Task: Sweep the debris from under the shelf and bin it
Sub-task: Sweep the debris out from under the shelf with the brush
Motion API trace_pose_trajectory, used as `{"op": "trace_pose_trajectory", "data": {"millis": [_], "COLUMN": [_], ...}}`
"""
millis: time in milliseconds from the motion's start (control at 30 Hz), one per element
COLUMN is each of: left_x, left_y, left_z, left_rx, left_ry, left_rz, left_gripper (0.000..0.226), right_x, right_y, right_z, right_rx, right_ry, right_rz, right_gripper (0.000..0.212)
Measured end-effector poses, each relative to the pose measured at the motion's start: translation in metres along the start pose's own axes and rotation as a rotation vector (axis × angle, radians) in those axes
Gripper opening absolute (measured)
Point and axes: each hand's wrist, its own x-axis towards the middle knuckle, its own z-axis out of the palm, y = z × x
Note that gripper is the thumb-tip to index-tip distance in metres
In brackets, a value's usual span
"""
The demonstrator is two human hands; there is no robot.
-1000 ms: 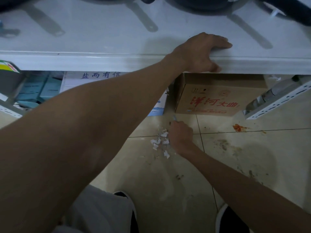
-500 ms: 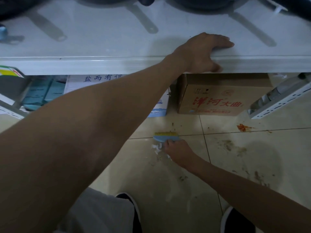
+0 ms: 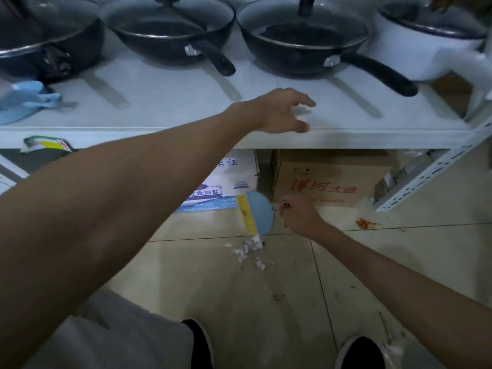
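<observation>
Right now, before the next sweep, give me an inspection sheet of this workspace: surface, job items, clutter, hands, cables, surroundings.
Surface: tiled floor, grimy, with a red smear to the right of the sweeping spot.
Job's things: blue brush with yellow bristles, at the shelf-side end of a small pile of paper scraps on the floor in front of the shelf; no bin seen.
Clutter: brown carton and white-blue box under the shelf.
Hands: right hand grips the brush handle; left hand open at the shelf's front edge.
Cables: nothing seen.
Surroundings: black pans and a white pot on the shelf.
</observation>
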Motion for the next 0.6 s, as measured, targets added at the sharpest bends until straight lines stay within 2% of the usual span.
{"op": "trace_pose_trajectory", "data": {"millis": [100,167,267,367,467,600], "left_x": [-0.033,-0.053,-0.081,-0.102,-0.112,-0.113], "left_y": [-0.009,-0.019,-0.034,-0.043,-0.053,-0.069], "left_z": [-0.019,-0.032,-0.051,-0.064,-0.075,-0.087], "left_rx": [-0.050,-0.181,-0.302,-0.374,-0.572,-0.606], "left_ry": [0.065,0.170,0.325,0.407,0.507,0.588], "left_rz": [-0.065,-0.137,-0.230,-0.284,-0.334,-0.386], "left_gripper": [0.050,0.043,0.034,0.027,0.024,0.023], "right_x": [-0.012,-0.016,-0.019,-0.016,-0.003,0.025], "right_y": [-0.027,-0.045,-0.068,-0.087,-0.103,-0.122], "right_z": [-0.034,-0.054,-0.081,-0.102,-0.112,-0.112], "right_rx": [0.124,0.193,0.248,0.308,0.344,0.451], "right_ry": [-0.061,-0.066,-0.009,0.057,0.109,0.158], "right_rz": [0.002,-0.008,-0.036,-0.048,-0.058,-0.047], "right_gripper": [0.030,0.031,0.034,0.026,0.021,0.015]}}
